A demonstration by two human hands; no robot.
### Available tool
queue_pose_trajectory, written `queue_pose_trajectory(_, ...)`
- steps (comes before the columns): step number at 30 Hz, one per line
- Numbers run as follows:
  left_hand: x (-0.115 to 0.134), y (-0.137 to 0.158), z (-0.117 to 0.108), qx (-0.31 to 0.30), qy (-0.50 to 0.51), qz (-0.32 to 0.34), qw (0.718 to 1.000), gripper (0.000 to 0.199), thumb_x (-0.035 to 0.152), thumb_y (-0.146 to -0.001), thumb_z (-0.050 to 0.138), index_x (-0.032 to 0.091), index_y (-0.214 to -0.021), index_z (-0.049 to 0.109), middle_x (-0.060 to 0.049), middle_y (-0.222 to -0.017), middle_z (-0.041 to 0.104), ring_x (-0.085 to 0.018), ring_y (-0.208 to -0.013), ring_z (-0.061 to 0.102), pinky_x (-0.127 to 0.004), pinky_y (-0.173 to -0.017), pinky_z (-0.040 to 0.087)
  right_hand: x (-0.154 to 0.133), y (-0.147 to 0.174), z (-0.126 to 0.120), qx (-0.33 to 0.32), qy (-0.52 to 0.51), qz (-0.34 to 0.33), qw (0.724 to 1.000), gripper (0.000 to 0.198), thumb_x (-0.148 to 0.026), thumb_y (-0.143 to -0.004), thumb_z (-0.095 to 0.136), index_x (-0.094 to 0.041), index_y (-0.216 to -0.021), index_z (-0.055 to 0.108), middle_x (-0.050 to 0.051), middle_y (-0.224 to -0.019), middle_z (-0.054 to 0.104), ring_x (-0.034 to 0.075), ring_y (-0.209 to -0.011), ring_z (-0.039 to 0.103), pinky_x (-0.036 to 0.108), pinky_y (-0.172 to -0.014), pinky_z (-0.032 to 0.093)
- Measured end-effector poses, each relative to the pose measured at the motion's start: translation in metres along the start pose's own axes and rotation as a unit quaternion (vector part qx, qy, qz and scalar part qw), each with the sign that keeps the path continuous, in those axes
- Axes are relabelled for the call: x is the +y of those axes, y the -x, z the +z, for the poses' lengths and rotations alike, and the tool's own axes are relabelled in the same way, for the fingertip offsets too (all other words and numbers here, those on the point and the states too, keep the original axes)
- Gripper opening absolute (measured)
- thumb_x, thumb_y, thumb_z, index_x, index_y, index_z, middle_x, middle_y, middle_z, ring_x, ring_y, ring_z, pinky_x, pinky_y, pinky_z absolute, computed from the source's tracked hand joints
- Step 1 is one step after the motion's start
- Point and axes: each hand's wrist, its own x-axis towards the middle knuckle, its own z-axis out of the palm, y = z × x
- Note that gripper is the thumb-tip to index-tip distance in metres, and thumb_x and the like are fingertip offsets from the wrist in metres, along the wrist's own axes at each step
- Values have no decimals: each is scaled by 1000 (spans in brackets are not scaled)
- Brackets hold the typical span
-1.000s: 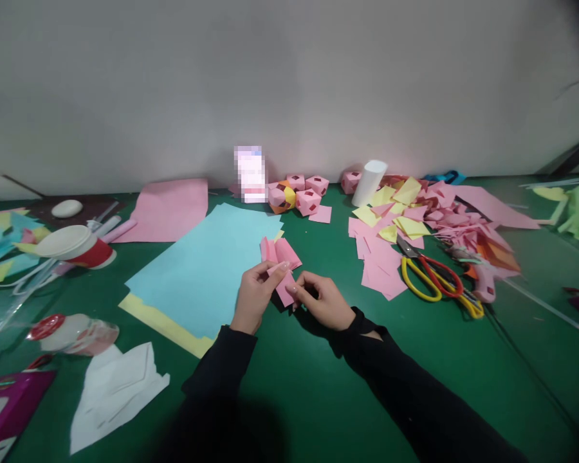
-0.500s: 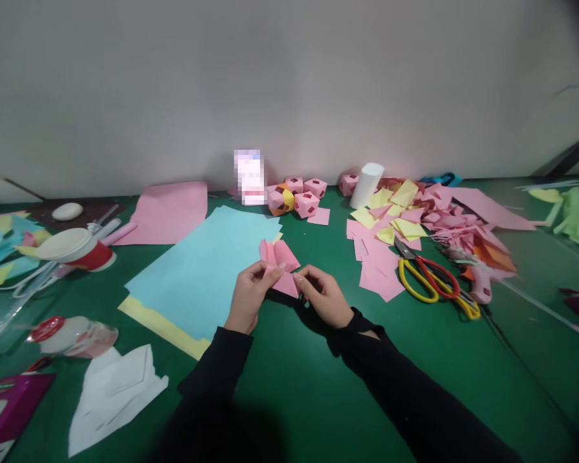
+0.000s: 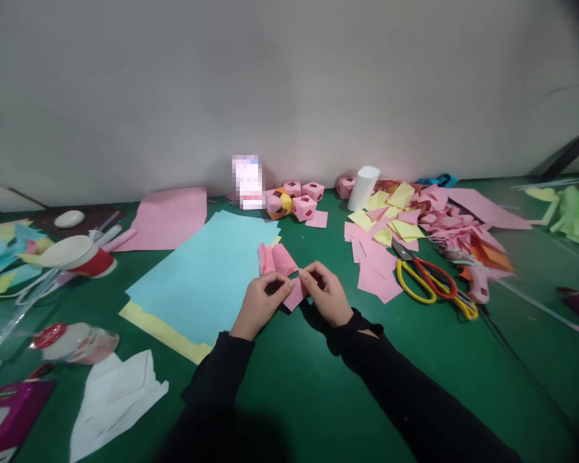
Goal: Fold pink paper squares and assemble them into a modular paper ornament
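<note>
Between my two hands is a piece of folded pink paper, with flaps standing up on its far side and a flat part toward me. My left hand pinches it from the left with thumb and finger. From the right, my right hand pinches its edge, the fingertips close to those of the left. Part of the paper is hidden behind the fingers. Left of my hands lie large light blue sheets over yellow sheets.
Pink folded paper shapes and a lit phone stand by the wall. To the right are a white paper tube, pink slips, scissors and a glue gun. At left are a cup, a bottle and tissue.
My left hand has shifted slightly right and down along the paper. Both hands' fingertips are now closer together, and more of the upright flaps shows.
</note>
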Motion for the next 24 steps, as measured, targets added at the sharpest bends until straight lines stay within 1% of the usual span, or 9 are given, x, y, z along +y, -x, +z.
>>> queue_pose_trajectory(3,2,0,-2,-18,-16,11,1000,24,38,-81,63,17,-72,62,1,-69,57,-14,-67,50,-25,-65,39,-3,1,1,-7,-5,21,1000,32,-49,-87,57,-19,-76,55,-4,-61,49,10,-50,44,23,-48,37)
queue_pose_trajectory(5,4,1,-4,-39,-36,16,998,27,40,-84,59,17,-70,59,1,-68,53,-14,-66,47,-25,-63,37,-4,1,2,-14,-2,12,1000,30,-46,-88,57,-19,-76,57,-4,-62,51,10,-52,45,23,-51,38)
queue_pose_trajectory(8,5,1,-4,-66,-48,19,997,32,42,-87,55,18,-66,54,2,-65,46,-14,-64,42,-25,-61,35,-4,1,2,-24,7,-9,1000,26,-42,-88,58,-18,-78,60,-1,-69,57,11,-61,50,24,-60,41)
queue_pose_trajectory(13,3,0,-5,-69,-35,33,996,30,40,-87,57,17,-67,57,0,-70,51,-15,-70,46,-26,-68,37,-2,1,2,-29,8,-8,1000,25,-41,-88,58,-18,-80,61,0,-72,60,12,-64,51,24,-61,41)
queue_pose_trajectory(16,2,0,-5,-71,-36,38,996,31,39,-86,57,17,-65,57,0,-70,51,-15,-70,46,-26,-68,37,-4,2,2,-32,10,-7,999,26,-42,-89,58,-18,-78,59,-2,-69,57,10,-59,49,22,-55,39)
queue_pose_trajectory(20,1,0,-3,-62,-44,35,996,32,40,-87,56,17,-65,55,1,-68,48,-14,-67,44,-26,-65,35,-6,2,1,-32,-10,19,999,31,-47,-87,59,-18,-76,59,-4,-61,49,8,-48,43,21,-45,35)
queue_pose_trajectory(24,2,0,-3,-58,-49,35,996,31,40,-87,54,18,-66,53,2,-66,45,-14,-64,41,-25,-62,34,-6,0,1,-11,-43,45,998,34,-51,-83,62,-17,-79,63,-5,-57,49,7,-41,41,21,-38,32)
